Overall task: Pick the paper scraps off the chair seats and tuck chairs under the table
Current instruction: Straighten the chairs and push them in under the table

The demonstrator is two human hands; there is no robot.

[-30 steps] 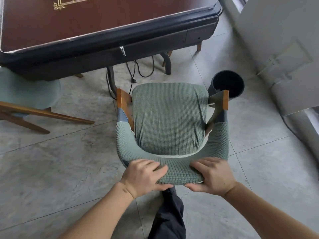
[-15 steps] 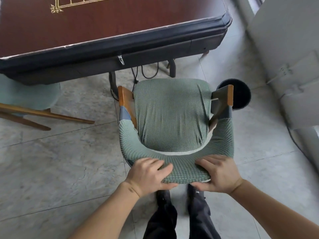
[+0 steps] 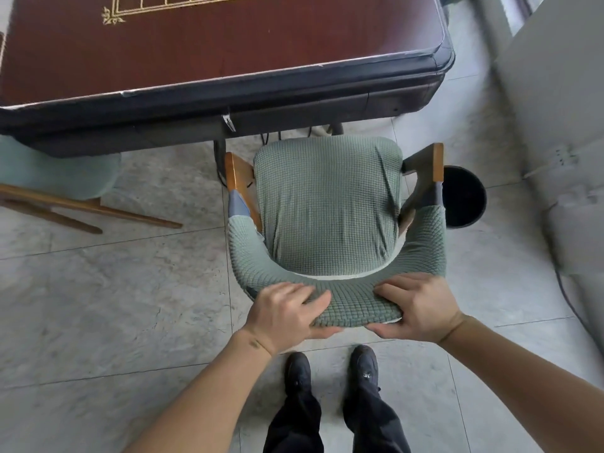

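Chair point(image 3: 327, 204) backrest under both hands point(image 3: 284, 312).

Both bare arms reach forward and down. The left hand point(image 3: 283, 313) and right hand point(image 3: 416, 307) sit side by side, fingers curled over the top, thumbs underneath, each gripping the chair back point(image 3: 356, 300).

A chair point(image 3: 330, 207) with a sage-green waffle-knit cover and wooden arms is stood upright on the floor, its seat front just at the near edge of the table point(image 3: 209, 60). No scraps are seen on its seat. The table is dark, with a reddish-brown top and gold line ornament at the far left.
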